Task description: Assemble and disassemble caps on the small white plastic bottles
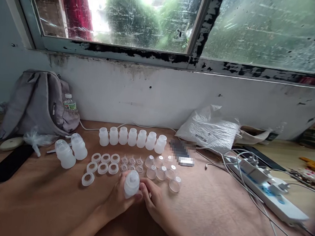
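Note:
A small frosted plastic baby bottle (131,186) with a nipple-shaped top stands tilted in my left hand (118,198), whose fingers wrap its left side and base. Against the bottle's right side rest the bent fingertips of my right hand (153,198); their exact grip is partly hidden. Just beyond lie several clear nipples (132,161). White screw rings (103,168) are laid out to the left, and clear dome caps (161,173) to the right. Behind them a row of open frosted bottles (132,137) stands upright. Two bottles with tops fitted (66,154) stand at the left.
A grey backpack (38,101), a black flat object (7,165) and a plastic bag (38,139) occupy the left. To the right are a blurred phone-like object (180,150), a silver package (212,129) and a power strip (278,198) with trailing cables. A window wall (121,91) bounds the back.

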Motion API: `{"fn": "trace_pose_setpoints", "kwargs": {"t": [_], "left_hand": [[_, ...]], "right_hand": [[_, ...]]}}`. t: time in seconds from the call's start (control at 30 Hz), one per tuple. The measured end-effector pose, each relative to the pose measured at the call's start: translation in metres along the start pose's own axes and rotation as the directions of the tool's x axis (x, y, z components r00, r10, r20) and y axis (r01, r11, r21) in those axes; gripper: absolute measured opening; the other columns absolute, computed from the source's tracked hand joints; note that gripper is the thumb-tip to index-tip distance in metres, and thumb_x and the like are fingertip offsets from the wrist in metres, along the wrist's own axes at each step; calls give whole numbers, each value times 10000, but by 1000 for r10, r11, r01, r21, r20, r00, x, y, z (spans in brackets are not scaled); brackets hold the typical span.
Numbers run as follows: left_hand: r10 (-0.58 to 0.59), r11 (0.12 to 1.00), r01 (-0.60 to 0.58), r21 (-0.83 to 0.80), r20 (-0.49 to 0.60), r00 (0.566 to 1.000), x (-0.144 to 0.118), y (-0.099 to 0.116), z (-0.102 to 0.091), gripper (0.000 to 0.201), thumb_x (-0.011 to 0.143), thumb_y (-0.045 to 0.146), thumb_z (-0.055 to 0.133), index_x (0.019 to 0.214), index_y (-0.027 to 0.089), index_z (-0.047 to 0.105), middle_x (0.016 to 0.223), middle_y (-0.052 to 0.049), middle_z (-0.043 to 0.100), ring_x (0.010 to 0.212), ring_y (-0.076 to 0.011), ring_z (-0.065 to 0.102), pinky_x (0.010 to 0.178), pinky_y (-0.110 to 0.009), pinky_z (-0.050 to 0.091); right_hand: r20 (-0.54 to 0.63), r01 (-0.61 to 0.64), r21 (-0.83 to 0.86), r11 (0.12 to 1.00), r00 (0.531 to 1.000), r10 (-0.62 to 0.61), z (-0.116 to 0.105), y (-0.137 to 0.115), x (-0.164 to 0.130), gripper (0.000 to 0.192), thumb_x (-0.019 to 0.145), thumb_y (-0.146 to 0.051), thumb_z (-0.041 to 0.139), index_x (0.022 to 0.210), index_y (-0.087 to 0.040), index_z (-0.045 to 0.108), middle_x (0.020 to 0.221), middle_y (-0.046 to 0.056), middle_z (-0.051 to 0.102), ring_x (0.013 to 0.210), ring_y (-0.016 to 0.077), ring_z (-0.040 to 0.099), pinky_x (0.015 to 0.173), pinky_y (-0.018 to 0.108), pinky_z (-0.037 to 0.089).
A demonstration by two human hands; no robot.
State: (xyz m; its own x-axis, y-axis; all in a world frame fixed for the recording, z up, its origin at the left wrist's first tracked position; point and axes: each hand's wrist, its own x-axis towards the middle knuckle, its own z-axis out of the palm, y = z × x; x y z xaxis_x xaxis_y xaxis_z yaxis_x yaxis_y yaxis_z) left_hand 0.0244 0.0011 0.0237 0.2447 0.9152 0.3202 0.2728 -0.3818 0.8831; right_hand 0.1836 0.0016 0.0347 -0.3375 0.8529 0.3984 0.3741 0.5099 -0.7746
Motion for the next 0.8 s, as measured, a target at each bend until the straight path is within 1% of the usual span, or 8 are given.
{"fn": "trace_pose_setpoints", "kwargs": {"t": [0.1, 0.2, 0.27, 0.37, 0.47, 0.57, 0.7, 0.8], "left_hand": [[2, 1000, -2, -1, 57, 998, -1, 7, -2, 436, 712, 331, 598, 1075, 193, 402, 937, -56, 574, 818, -190, 551, 710, -302, 439], [-1, 1000, 3, -17, 135, 991, -4, 13, -6, 398, 681, 322, 622, 1011, 175, 455, 840, -32, 563, 710, -158, 523, 627, -264, 407], [-60, 996, 71, -46, 213, 975, -6, 15, -8, 350, 652, 315, 643, 924, 156, 491, 734, -4, 532, 621, -126, 475, 559, -236, 363], [-138, 955, 218, -202, 349, 927, -7, 17, -10, 293, 628, 301, 650, 832, 143, 511, 671, 17, 498, 591, -105, 446, 529, -217, 324], [-150, 834, 383, -397, 505, 850, -5, 17, -12, 322, 601, 304, 646, 843, 130, 526, 688, -3, 538, 615, -126, 497, 536, -221, 354], [-163, 682, 548, -485, 629, 760, -5, 14, -15, 340, 593, 290, 611, 870, 108, 537, 653, -31, 579, 551, -136, 524, 487, -225, 373], [-148, 511, 653, -559, 691, 708, -7, 6, -17, 379, 580, 255, 555, 918, 81, 545, 624, -63, 610, 488, -135, 538, 444, -219, 377], [-54, 342, 725, -598, 758, 650, -8, -5, -16, 401, 608, 331, 512, 906, 66, 551, 572, -66, 605, 434, -139, 533, 405, -223, 369]], "right_hand": [[-65, 6, 31, 1000, 998, -4, -6, -2, -1, 239, 874, -286, 379, 1060, -212, 508, 912, 56, 588, 822, 171, 557, 739, 289, 449], [-80, 13, 120, 993, 997, -4, -13, -8, 0, 330, 848, -317, 439, 1166, -231, 444, 1018, 67, 566, 933, 197, 529, 814, 323, 429], [-59, -28, 217, 976, 997, 42, -18, -12, 2, 357, 835, -335, 466, 1180, -243, 438, 1050, 67, 557, 967, 205, 517, 822, 329, 424], [-9, -137, 373, 918, 988, 152, -22, -18, 5, 260, 828, -351, 482, 1057, -234, 519, 947, 52, 579, 866, 186, 541, 723, 290, 447], [5, -198, 477, 856, 975, 223, -24, -21, 7, 206, 803, -370, 519, 941, -221, 556, 844, 28, 574, 778, 161, 530, 650, 253, 433], [16, -218, 537, 815, 968, 249, -24, -22, 7, 203, 788, -373, 542, 915, -218, 571, 831, 22, 571, 769, 153, 515, 637, 241, 416], [38, -224, 596, 771, 967, 251, -22, -21, 7, 195, 793, -355, 542, 935, -228, 580, 843, 23, 579, 763, 152, 514, 641, 247, 409], [46, -209, 633, 746, 971, 234, -22, -22, 8, 190, 807, -328, 530, 968, -238, 574, 878, 31, 599, 816, 166, 525, 700, 270, 410]]}}
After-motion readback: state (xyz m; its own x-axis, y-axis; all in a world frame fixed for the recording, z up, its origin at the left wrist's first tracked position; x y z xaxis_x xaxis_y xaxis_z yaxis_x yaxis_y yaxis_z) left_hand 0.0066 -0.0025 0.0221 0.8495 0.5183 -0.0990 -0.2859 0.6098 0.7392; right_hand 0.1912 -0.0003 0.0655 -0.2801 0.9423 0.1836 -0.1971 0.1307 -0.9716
